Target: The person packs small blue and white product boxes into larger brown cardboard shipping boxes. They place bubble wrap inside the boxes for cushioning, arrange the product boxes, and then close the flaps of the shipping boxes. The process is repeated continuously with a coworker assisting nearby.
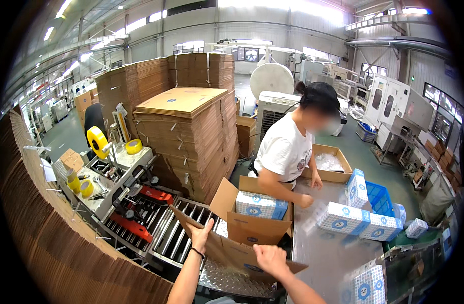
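Observation:
A flat, folded cardboard carton (226, 253) slants across the space right in front of me. My left hand (200, 236) grips its upper left edge, thumb up. On the right part of its top edge my right hand (271, 259) is closed, fingers curled over the board. Just beyond stands an open carton (254, 228) with its flaps up. Inside it lies a blue-and-white printed pack (256, 203); whatever is deeper in the box is hidden. The co-worker (285, 147) leans beside this carton, one arm stretched over the metal table.
Blue-and-white packs (343, 218) lie on the metal table (318, 263), by a blue crate (381, 197). A roller conveyor (178, 238) and a tape machine (113, 182) are at left. Tall stacks of flat cartons stand behind (186, 137) and along my left (54, 223).

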The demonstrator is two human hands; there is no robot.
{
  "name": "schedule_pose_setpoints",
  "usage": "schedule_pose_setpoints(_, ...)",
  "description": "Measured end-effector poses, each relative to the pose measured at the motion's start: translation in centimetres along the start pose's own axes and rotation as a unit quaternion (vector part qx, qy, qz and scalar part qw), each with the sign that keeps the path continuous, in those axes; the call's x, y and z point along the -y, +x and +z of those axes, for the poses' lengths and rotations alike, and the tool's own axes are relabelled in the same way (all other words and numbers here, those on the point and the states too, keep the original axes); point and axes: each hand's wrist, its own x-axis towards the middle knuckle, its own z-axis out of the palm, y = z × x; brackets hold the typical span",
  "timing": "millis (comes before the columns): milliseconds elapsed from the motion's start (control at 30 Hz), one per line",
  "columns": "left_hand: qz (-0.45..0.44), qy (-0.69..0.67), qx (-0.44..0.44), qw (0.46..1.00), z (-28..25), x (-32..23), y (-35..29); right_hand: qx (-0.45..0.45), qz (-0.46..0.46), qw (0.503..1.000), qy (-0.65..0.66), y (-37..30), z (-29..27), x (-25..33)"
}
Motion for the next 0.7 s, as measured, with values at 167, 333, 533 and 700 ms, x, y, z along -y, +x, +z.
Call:
schedule_pose_setpoints(167, -0.020, -0.016, 0.078, 0.997, 1.6, -2.9, 1.2, 0.061, -0.017, 0.996, 0.068, 7.3, -2.7, -3.9)
schedule_pose_setpoints(333, -0.166, 0.069, 0.288, 0.941, -4.5, -4.8, 2.1, 0.122, -0.144, 0.976, -0.111, 2.2, -6.1, -8.3)
schedule_pose_setpoints(533, 0.204, 0.373, 0.509, 0.748, -7.1, -12.2, -3.8, 0.029, 0.011, 0.991, -0.129, -1.5, -9.1, -7.2)
schedule_pose_setpoints(700, 0.342, 0.470, 0.536, 0.612, 1.3, -4.8, -11.2, 0.284, -0.071, 0.954, -0.063, -4.2, 2.1, -11.4)
